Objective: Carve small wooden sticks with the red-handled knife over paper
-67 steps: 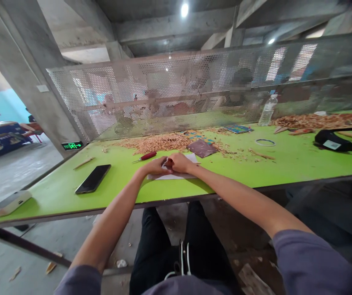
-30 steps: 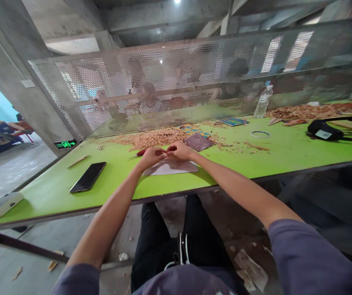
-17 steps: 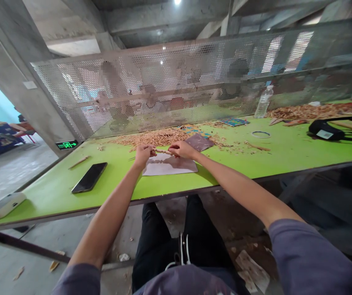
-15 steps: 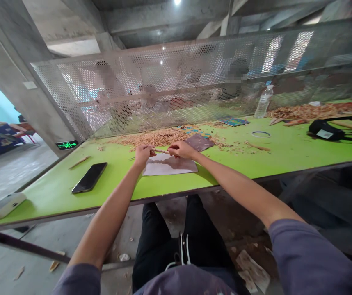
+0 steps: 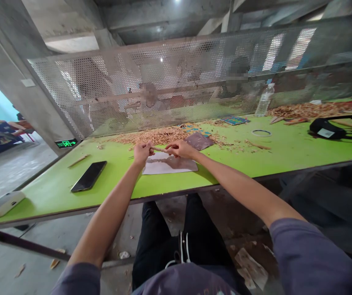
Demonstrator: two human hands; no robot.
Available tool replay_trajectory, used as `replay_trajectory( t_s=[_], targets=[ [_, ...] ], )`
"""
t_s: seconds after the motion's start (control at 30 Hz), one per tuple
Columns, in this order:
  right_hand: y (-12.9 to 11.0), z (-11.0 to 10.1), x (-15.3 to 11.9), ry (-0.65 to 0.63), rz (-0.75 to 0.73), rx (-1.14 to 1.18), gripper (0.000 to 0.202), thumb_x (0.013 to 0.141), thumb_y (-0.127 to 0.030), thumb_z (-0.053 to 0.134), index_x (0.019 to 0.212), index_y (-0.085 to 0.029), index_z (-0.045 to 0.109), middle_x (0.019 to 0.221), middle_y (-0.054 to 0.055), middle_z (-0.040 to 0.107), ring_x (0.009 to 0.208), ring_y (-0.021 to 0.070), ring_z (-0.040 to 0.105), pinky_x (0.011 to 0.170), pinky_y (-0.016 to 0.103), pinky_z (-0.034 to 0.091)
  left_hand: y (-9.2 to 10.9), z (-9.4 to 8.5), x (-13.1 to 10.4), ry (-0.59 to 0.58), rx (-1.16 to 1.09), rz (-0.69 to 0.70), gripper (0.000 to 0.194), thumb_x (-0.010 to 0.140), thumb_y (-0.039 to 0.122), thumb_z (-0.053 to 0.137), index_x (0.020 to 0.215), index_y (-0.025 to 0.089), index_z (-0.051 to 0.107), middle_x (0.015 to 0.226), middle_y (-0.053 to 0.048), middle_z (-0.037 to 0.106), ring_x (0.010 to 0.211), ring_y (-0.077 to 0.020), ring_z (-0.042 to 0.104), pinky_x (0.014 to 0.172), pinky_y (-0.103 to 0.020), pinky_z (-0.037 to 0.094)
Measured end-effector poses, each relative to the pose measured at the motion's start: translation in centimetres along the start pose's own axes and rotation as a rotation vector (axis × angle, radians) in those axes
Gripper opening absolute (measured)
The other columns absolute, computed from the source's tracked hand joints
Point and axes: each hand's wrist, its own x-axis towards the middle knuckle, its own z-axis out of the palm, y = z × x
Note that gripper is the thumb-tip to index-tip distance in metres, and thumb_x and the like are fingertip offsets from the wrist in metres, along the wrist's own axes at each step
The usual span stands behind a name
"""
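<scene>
A thin, pale wooden stick (image 5: 158, 149) spans the gap between my two hands, roughly level. My left hand (image 5: 143, 153) is closed around its left end. The fingers of my right hand (image 5: 178, 149) pinch the other end. Below them lies a white sheet of paper (image 5: 170, 164), with the hands' shadow across it. A brown square of what looks like sandpaper (image 5: 199, 141) rests just beyond my right hand. Behind both hands spreads a heap of wood shavings (image 5: 160, 137).
On the green table (image 5: 114, 180) a black phone (image 5: 89, 176), a wood sliver (image 5: 78, 161) and a white device (image 5: 3, 204) lie left. To the right are a plastic bottle (image 5: 265, 100), a ring (image 5: 261, 133) and a black strapped item (image 5: 328, 129). A perforated metal screen (image 5: 126, 98) stands behind.
Both hands stay over the paper holding the stick. The fingers of my right hand have shifted slightly left along it, and more of the stick shows between the hands.
</scene>
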Motion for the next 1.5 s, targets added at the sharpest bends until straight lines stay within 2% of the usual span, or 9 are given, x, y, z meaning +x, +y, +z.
replay_trajectory(
  t_s=[0.2, 0.43, 0.6, 0.77, 1.0, 1.17, 1.27, 1.4, 1.5],
  targets=[
    [-0.1, -0.1, 0.0, 0.085, -0.014, -0.053, 0.038, 0.093, -0.038, 0.060, 0.117, -0.015, 0.078, 0.068, 0.003, 0.071, 0.052, 0.0119, 0.058, 0.059, 0.024, 0.044, 0.1, -0.1, -0.2, 0.015, 0.090, 0.025, 0.046, 0.096, 0.042, 0.065, 0.058, 0.016, 0.057, 0.046, 0.003, 0.054, 0.038, -0.0099, 0.056, 0.047, -0.020, 0.049],
    [-1.4, -0.4, -0.2, 0.138, -0.022, -0.095, 0.035, 0.090, -0.043, 0.065, 0.098, -0.012, 0.079, 0.062, 0.002, 0.068, 0.050, 0.0122, 0.056, 0.061, 0.026, 0.043, -0.1, -0.2, -0.2, 0.006, 0.207, 0.088, 0.053, 0.093, 0.053, 0.064, 0.054, 0.019, 0.051, 0.040, 0.003, 0.048, 0.038, -0.0125, 0.059, 0.043, -0.019, 0.040],
    [-1.1, -0.3, -0.2, 0.190, -0.041, -0.031, 0.029, 0.088, -0.041, 0.067, 0.092, -0.013, 0.072, 0.075, 0.005, 0.071, 0.052, 0.0126, 0.060, 0.063, 0.027, 0.046, 0.0, -0.3, -0.4, 0.001, 0.257, 0.112, 0.056, 0.094, 0.054, 0.061, 0.052, 0.020, 0.050, 0.038, 0.003, 0.047, 0.038, -0.0130, 0.060, 0.045, -0.020, 0.041],
    [-1.0, -0.2, -0.2, 0.174, -0.031, 0.013, 0.021, 0.089, -0.034, 0.063, 0.095, -0.015, 0.066, 0.081, 0.005, 0.071, 0.052, 0.0119, 0.060, 0.060, 0.026, 0.046, -0.2, -0.3, -0.3, 0.010, 0.266, 0.144, 0.057, 0.095, 0.054, 0.061, 0.050, 0.020, 0.049, 0.037, 0.002, 0.048, 0.036, -0.0121, 0.058, 0.044, -0.021, 0.037],
    [-2.1, -0.4, -0.6, 0.166, -0.009, -0.158, 0.027, 0.092, -0.038, 0.059, 0.084, -0.015, 0.071, 0.063, 0.002, 0.065, 0.053, 0.0129, 0.056, 0.063, 0.026, 0.041, 0.1, -0.2, -0.6, -0.054, 0.293, 0.188, 0.057, 0.094, 0.058, 0.060, 0.052, 0.020, 0.052, 0.038, 0.002, 0.050, 0.038, -0.0132, 0.060, 0.044, -0.021, 0.036],
    [-2.1, -0.6, -0.5, 0.145, 0.005, -0.157, 0.027, 0.093, -0.035, 0.056, 0.084, -0.014, 0.072, 0.059, 0.002, 0.064, 0.053, 0.0133, 0.055, 0.065, 0.027, 0.041, 0.3, -0.2, -0.8, -0.035, 0.311, 0.181, 0.058, 0.094, 0.058, 0.062, 0.051, 0.020, 0.053, 0.038, 0.001, 0.051, 0.039, -0.0129, 0.060, 0.046, -0.021, 0.040],
    [-1.8, -0.7, -0.4, 0.139, 0.009, -0.154, 0.029, 0.093, -0.036, 0.056, 0.090, -0.013, 0.075, 0.064, 0.003, 0.067, 0.054, 0.0134, 0.055, 0.065, 0.027, 0.040, 0.4, -0.1, -0.8, -0.040, 0.239, 0.146, 0.049, 0.094, 0.050, 0.064, 0.057, 0.018, 0.058, 0.044, 0.001, 0.057, 0.041, -0.0129, 0.061, 0.050, -0.022, 0.046],
    [-1.3, -0.7, -0.1, 0.103, 0.017, -0.160, 0.028, 0.088, -0.036, 0.066, 0.100, -0.015, 0.080, 0.083, 0.007, 0.075, 0.067, 0.0149, 0.060, 0.067, 0.026, 0.040, 0.4, 0.0, -0.7, -0.142, 0.103, 0.069, 0.015, 0.086, 0.027, 0.070, 0.077, 0.015, 0.067, 0.062, -0.003, 0.070, 0.053, -0.0158, 0.067, 0.060, -0.028, 0.056],
    [-0.7, -0.8, 0.0, 0.067, 0.034, -0.239, 0.032, 0.083, -0.032, 0.072, 0.110, -0.018, 0.081, 0.094, 0.007, 0.077, 0.074, 0.0155, 0.061, 0.066, 0.025, 0.039, 0.0, 0.0, -0.4, -0.196, 0.264, 0.132, 0.006, 0.079, 0.021, 0.072, 0.084, 0.017, 0.071, 0.069, -0.004, 0.074, 0.062, -0.0177, 0.070, 0.065, -0.029, 0.056]
  ],
)
